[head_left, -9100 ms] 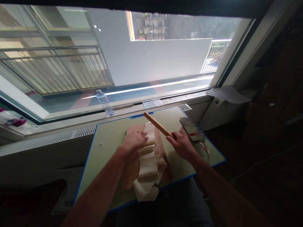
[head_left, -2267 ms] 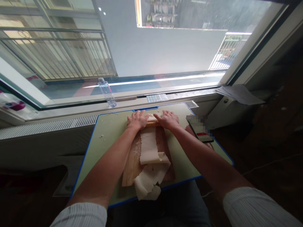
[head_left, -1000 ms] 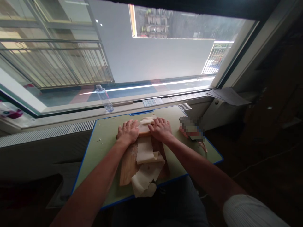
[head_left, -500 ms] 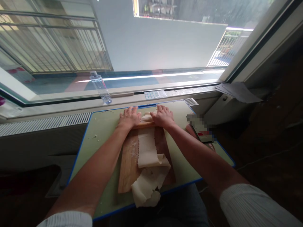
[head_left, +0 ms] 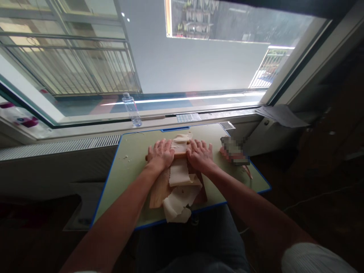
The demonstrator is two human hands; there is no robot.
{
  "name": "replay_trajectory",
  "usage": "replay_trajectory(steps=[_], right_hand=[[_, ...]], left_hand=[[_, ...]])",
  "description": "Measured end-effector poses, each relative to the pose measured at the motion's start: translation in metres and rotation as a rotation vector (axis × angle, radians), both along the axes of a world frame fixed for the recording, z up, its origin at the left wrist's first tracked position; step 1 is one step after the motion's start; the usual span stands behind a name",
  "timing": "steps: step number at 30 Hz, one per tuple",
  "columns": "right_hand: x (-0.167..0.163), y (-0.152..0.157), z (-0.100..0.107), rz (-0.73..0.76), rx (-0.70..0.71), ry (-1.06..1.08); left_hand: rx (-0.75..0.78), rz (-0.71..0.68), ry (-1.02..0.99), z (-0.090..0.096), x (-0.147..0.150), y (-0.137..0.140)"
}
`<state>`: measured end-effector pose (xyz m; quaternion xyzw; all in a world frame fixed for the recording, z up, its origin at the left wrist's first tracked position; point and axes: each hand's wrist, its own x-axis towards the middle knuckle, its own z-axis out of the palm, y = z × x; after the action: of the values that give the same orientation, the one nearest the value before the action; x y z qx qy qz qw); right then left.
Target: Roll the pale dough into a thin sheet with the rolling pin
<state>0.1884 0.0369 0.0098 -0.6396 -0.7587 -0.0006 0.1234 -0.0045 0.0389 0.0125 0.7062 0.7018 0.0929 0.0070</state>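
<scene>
A wooden rolling pin (head_left: 180, 156) lies crosswise over a long strip of pale dough (head_left: 178, 172). My left hand (head_left: 160, 153) presses down on the pin's left part, fingers curved over it. On the right part, my right hand (head_left: 200, 154) bears down the same way, its fingers slightly apart. Some dough shows beyond the pin, between the hands. Nearer to me the strip is folded, and its torn end hangs past the front edge of a wooden board (head_left: 157, 192). Much of the pin is hidden beneath my palms.
The board rests on a green, blue-edged table (head_left: 127, 182). A partly blurred object (head_left: 236, 151) lies at the table's right. Along the windowsill stand a clear bottle (head_left: 132, 110) and a blue-and-white gridded sheet (head_left: 187, 117); papers (head_left: 281, 115) lie farther right. Dough crumbs dot the table's left.
Both hands and the rolling pin have come back towards me along the board, and more dough shows beyond the pin. The camera view has shifted too.
</scene>
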Motion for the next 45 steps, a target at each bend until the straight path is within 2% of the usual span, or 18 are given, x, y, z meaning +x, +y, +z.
replay_trajectory(steps=[4,8,13,19,22,29,33,37,41,45], right_hand=[[0.0,-0.011,0.004,0.06,-0.024,-0.049],[-0.009,-0.001,0.006,0.127,0.062,-0.05],[-0.018,0.027,0.003,0.074,0.12,0.021],[-0.022,0.065,0.01,-0.019,-0.014,0.098],[-0.023,0.085,0.013,-0.038,-0.031,0.128],[-0.024,0.116,0.01,-0.069,-0.057,0.169],[-0.023,0.115,0.011,-0.077,-0.099,0.176],[-0.022,0.099,0.013,-0.099,-0.154,0.171],[-0.021,0.077,0.013,-0.114,-0.131,0.151],[-0.021,0.051,0.007,-0.108,-0.062,0.126]], left_hand=[[-0.04,-0.032,0.0,0.002,0.002,-0.019],[-0.048,-0.034,0.006,0.006,0.004,-0.015],[-0.035,-0.003,-0.016,0.006,0.005,0.02],[-0.022,0.005,-0.063,0.004,0.0,0.069],[-0.015,0.033,-0.09,0.008,0.001,0.089],[0.081,0.064,-0.079,0.014,0.004,0.117],[0.041,0.06,-0.087,0.014,0.003,0.113],[-0.026,0.065,-0.099,0.013,0.002,0.098],[-0.066,0.065,-0.106,0.012,0.002,0.078],[0.002,0.061,-0.073,0.006,0.006,0.049]])
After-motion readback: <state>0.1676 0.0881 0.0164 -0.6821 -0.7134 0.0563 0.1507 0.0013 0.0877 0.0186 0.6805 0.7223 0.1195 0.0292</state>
